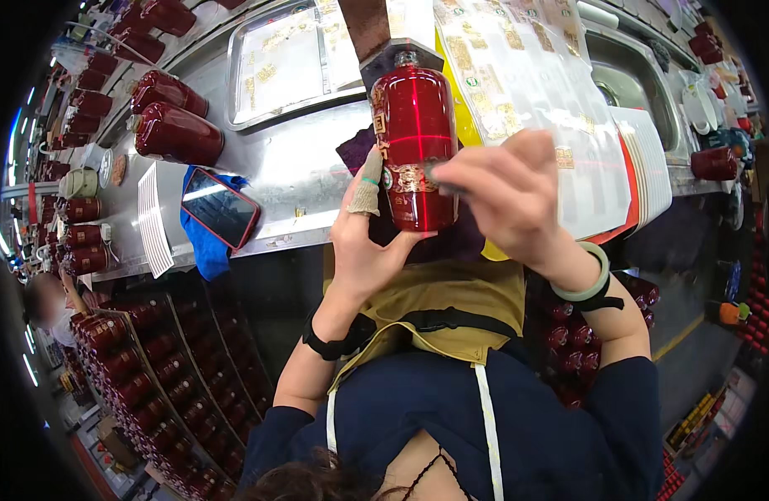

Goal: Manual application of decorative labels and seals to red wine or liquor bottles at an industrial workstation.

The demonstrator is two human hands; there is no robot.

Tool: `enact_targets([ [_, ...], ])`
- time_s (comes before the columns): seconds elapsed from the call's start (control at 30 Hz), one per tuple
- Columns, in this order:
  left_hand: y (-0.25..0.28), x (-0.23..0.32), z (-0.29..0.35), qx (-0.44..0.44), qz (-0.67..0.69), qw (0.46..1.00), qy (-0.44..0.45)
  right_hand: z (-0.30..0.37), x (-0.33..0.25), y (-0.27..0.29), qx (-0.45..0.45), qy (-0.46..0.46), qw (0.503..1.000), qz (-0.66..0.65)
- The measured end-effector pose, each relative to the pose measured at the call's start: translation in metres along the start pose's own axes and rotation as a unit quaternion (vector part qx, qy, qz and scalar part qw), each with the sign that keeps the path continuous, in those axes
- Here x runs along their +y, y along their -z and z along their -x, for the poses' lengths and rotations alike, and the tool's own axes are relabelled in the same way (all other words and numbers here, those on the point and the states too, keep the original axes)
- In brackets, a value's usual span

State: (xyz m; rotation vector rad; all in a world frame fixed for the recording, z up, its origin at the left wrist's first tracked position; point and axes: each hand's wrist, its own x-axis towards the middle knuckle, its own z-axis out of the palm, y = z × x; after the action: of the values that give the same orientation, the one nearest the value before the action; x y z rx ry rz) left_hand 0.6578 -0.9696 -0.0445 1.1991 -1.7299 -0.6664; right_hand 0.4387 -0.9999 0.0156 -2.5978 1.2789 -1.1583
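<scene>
Steel workbench (301, 179) stretching wide beyond the fingertips, crowded from end to end. Just past the fingers, a shallow metal tray (238, 79) holding small gold labels, and beside it sheets of gold stickers (518, 58) fanned out. Farther off beyond the right fingers, a steel sink (643, 83). Below the left wrist, crates of dark red bottles (150, 376) packed in rows. Out beyond the left fingers, two more red bottles (171, 121) lying on their sides, a white paper stack (153, 221), and nearer, a phone in a red case (220, 207) resting on a blue cloth (205, 250).

Centre of it all: a glossy red bottle (416, 146), held up between both hands, a red laser cross glowing on its face. Left hand (363, 250) cupping the bottle from below and beside, thumb wrapped in a fabric cot and pressed against the glass, other fingers curled behind. Right hand (505, 196) coming across from the other side, fingertips bunched and pressing on the gold band label (409, 178). Pale green bangle (586, 280) on the right wrist, black strap (334, 342) on the left.
</scene>
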Motion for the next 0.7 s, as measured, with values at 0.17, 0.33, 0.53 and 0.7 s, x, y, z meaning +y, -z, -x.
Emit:
enact_targets([
  [0.17, -0.009, 0.010, -0.003, 0.043, -0.044, 0.998, -0.007, 0.004, 0.002, -0.001, -0.003, 0.134, 0.990, -0.040],
  [0.33, -0.012, 0.012, -0.006, 0.061, -0.085, 0.993, -0.049, 0.010, 0.004, -0.002, 0.016, 0.126, 0.991, -0.045],
  [0.53, -0.005, 0.001, 0.000, 0.015, -0.055, 0.998, -0.028, 0.008, 0.003, -0.002, 0.055, 0.016, 0.998, 0.013],
  [0.7, -0.003, -0.001, -0.001, 0.009, -0.047, 0.999, -0.018, 0.007, -0.015, -0.004, 0.008, 0.148, 0.978, -0.149],
])
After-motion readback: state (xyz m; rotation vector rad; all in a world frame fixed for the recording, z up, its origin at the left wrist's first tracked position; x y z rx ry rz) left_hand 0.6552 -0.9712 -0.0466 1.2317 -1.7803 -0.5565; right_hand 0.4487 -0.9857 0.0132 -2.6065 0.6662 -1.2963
